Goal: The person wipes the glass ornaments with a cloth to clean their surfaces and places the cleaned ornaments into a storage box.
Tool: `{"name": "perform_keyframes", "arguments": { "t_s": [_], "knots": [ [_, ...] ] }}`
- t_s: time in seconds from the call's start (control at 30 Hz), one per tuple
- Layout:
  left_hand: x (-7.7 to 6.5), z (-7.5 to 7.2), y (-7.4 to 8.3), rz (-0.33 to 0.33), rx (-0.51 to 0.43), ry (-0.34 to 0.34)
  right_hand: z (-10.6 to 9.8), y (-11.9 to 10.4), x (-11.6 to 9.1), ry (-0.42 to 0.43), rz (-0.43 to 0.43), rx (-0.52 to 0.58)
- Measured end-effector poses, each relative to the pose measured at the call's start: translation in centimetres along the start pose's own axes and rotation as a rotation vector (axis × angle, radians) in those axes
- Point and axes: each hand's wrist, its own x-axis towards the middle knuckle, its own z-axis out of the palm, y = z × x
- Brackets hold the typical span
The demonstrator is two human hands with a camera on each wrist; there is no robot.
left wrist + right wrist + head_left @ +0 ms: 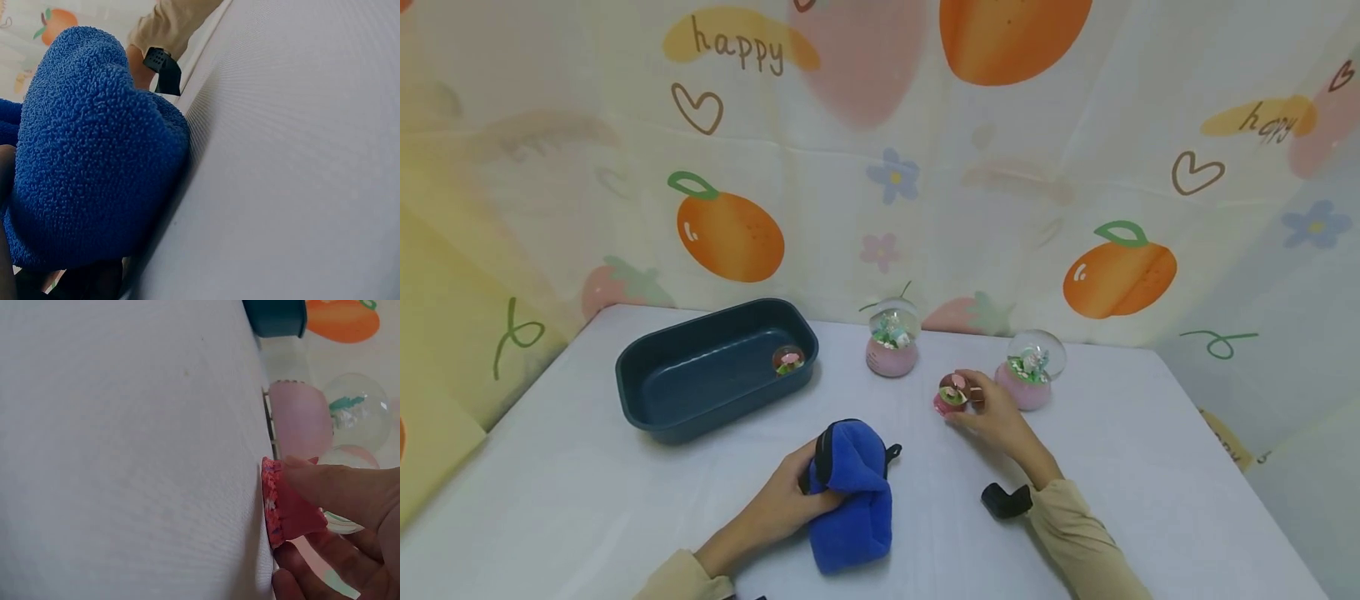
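Blue cloth (853, 533) in L hand (786, 496) is apart fr. tub rim (737, 402).

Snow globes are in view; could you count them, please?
4: one small globe in the tray, another in the right hand, one large globe right of the tray, another just beyond that hand. The tray may hide more.

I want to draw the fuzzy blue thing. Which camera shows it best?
The head view: nearly all of the fuzzy blue thing shows, with its black loop, though the left hand covers some. The left wrist view shows its fuzz close up, cut off at one side. The right wrist view doesn't show it.
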Motion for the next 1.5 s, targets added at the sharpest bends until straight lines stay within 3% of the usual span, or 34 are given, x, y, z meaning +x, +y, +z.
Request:
{"name": "perform_keyframes", "arguments": {
  "t_s": [0.37,0.63,0.87,1.03,1.27,1.5],
  "knots": [
    [-0.2,-0.2,0.1,-0.023,0.015,0.008,0.4,-0.5,-0.8,-0.022,-0.020,0.059],
    [-0.1,0.0,-0.1,-0.002,0.003,-0.002,-0.1,-1.8,-2.8,-0.046,-0.012,0.137],
    [-0.1,0.1,0.1,-0.016,-0.006,-0.001,-0.2,-2.8,-4.8,-0.005,-0.123,0.128],
    [0.0,0.2,0.2,-0.020,-0.011,-0.002,0.2,-3.9,-5.8,-0.032,-0.206,0.134],
    [0.1,0.1,0.8,-0.016,0.000,0.016,1.1,-5.2,-6.4,-0.070,-0.261,0.186],
    [0.0,-0.1,1.7,0.012,0.044,0.048,1.1,-6.0,-6.5,-0.098,-0.262,0.196]
  ]
}}
